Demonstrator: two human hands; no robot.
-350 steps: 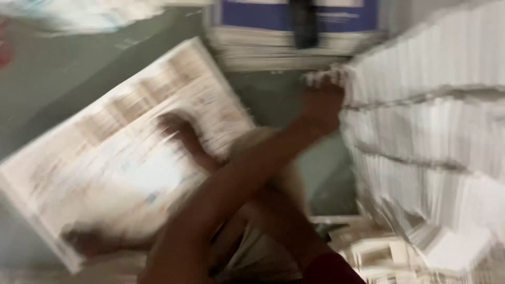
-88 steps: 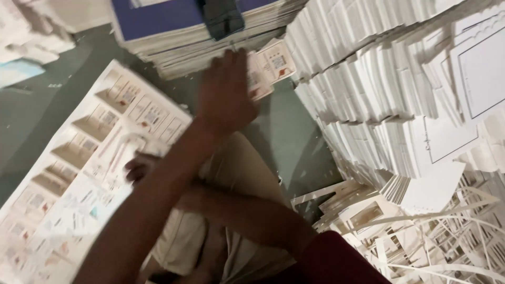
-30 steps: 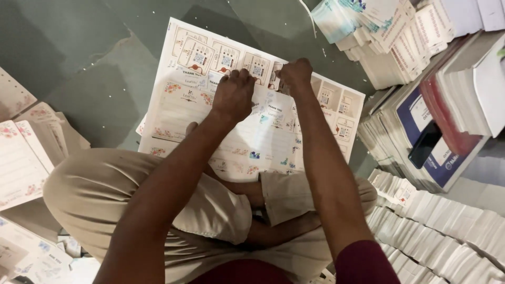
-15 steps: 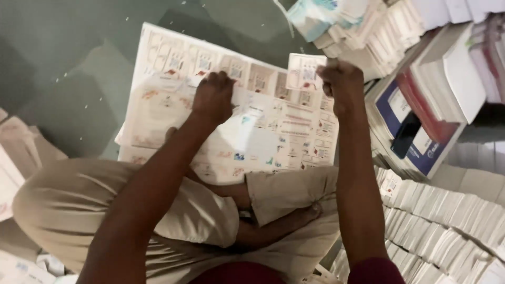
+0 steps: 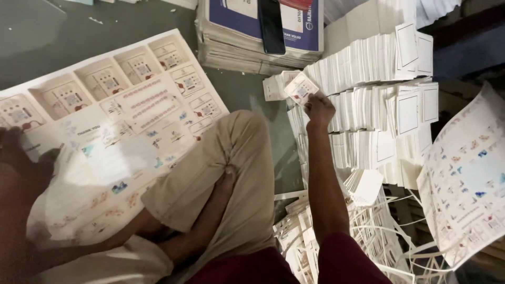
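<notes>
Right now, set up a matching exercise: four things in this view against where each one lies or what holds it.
Things:
1. black phone
2. small printed card
3. large printed sheet
4. paper offcut strips

Places:
A. on the floor, under the left hand
B. on top of the blue-covered stack
C. tangled beside the white card stacks
D. pinched in the right hand

Pairs: 1-B, 2-D, 3-A, 4-C
</notes>
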